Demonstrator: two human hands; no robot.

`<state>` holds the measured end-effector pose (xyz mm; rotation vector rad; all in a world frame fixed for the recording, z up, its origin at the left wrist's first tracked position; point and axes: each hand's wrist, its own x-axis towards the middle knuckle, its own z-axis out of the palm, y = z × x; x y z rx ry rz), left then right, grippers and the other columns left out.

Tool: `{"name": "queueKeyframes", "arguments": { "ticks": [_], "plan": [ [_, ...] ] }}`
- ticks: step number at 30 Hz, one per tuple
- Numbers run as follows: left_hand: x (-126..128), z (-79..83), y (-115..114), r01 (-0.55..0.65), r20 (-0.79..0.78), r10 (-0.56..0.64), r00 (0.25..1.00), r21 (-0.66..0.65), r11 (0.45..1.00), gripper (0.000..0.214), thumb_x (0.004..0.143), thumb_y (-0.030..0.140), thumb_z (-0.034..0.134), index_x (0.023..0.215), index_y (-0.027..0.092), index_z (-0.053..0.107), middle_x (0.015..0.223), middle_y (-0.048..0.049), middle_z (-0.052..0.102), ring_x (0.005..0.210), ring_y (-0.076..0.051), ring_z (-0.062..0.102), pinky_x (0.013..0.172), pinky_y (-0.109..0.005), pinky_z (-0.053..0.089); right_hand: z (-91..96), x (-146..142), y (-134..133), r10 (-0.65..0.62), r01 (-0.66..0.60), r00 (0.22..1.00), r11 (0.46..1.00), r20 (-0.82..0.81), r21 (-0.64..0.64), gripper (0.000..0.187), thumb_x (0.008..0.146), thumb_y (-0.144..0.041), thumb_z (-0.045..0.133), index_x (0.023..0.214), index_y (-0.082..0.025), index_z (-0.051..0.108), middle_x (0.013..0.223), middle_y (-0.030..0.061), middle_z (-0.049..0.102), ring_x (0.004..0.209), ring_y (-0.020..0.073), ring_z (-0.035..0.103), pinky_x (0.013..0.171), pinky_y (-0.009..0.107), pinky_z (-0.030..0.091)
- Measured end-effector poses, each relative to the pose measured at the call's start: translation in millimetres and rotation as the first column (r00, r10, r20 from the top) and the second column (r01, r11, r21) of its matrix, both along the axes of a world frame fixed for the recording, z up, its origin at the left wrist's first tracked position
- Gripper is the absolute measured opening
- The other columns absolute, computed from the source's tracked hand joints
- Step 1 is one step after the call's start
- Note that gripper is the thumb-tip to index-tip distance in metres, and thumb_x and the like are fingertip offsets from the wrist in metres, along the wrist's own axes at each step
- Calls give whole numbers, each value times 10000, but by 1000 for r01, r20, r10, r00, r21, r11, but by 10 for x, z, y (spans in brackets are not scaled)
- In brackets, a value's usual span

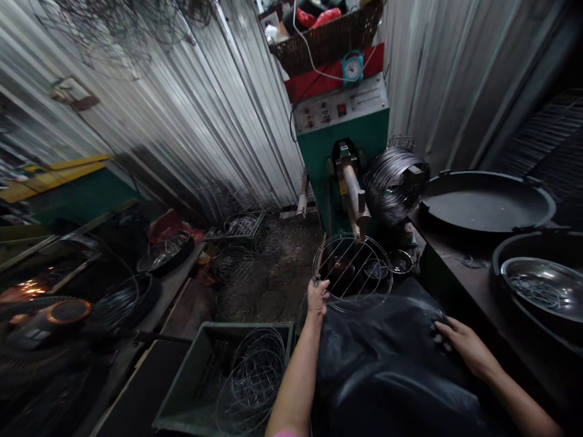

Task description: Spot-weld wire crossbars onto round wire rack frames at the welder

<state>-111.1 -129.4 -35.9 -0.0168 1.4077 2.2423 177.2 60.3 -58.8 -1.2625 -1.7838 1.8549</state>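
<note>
My left hand (317, 295) is closed on the left rim of a round wire rack (353, 267). The rack has parallel bars inside a double ring, and it is held tilted in front of the welding machine (314, 142). Just beyond the rack is the machine's cylindrical arm (353, 188). My right hand (460, 340) is at the right side of the black apron (387, 358) over my lap. Its fingers are slightly bent and apart, with dark fingertips, and nothing shows in them.
On my left stands a green crate (182, 388) with wire rings (257, 370). A wire coil (396, 182) is beside the machine. To the right are a large black pan (492, 203) and a metal bowl (546, 279) with small wire pieces. Sparks (30, 290) glow at far left.
</note>
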Motion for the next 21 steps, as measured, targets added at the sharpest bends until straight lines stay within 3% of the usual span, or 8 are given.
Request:
{"name": "queueKeyframes", "arguments": {
  "ticks": [3, 7, 10, 14, 18, 21],
  "plan": [
    [-84, -82, 61, -10, -74, 12, 997, 30, 1000, 558, 465, 250, 766, 928, 183, 462, 668, 83, 391, 467, 1, 346, 410, -134, 243, -36, -55, 62, -66, 62, 995, 997, -77, -53, 306, 615, -456, 645, 689, -166, 579, 498, -2, 570, 380, 96, 441, 372, 225, 358],
    [-147, -66, 166, 32, -42, -31, 999, 37, 999, 543, 470, 245, 756, 913, 183, 447, 636, 96, 369, 432, 8, 289, 400, -137, 215, -43, -116, 94, -96, 94, 992, 995, -85, -28, 330, 624, -485, 639, 694, -169, 576, 509, 7, 576, 386, 104, 445, 381, 237, 370],
    [-168, 58, 251, 71, 6, -72, 997, 20, 997, 517, 481, 239, 749, 888, 180, 437, 590, 111, 342, 407, 11, 247, 393, -137, 183, -24, -118, 91, -81, 90, 994, 989, -79, 120, 331, 666, -494, 599, 766, -180, 584, 553, 23, 611, 437, 129, 491, 426, 251, 404],
    [-183, 323, 370, 128, 94, -120, 988, -85, 988, 469, 466, 251, 757, 794, 178, 430, 528, 124, 306, 378, 9, 208, 377, -149, 144, -29, -152, 104, 40, -42, 999, 959, 13, 280, 288, 638, -474, 608, 778, -223, 599, 551, 13, 624, 497, 168, 543, 487, 272, 437],
    [-199, 574, 486, 160, 123, -145, 982, -123, 979, 443, 450, 256, 765, 719, 176, 423, 509, 118, 314, 373, 7, 209, 368, -158, 142, 99, -299, 145, 153, -160, 986, 975, 60, 154, 299, 639, -494, 598, 735, -211, 601, 505, 12, 595, 451, 155, 514, 430, 255, 400],
    [-262, 676, 569, 133, 104, -118, 988, -151, 980, 446, 429, 249, 777, 698, 173, 429, 507, 116, 319, 373, 10, 219, 366, -156, 140, 351, -455, 169, 86, -82, 995, 995, -55, 63, 345, 693, -508, 584, 810, -184, 596, 538, 17, 591, 461, 134, 505, 418, 230, 388]
  ]
}}
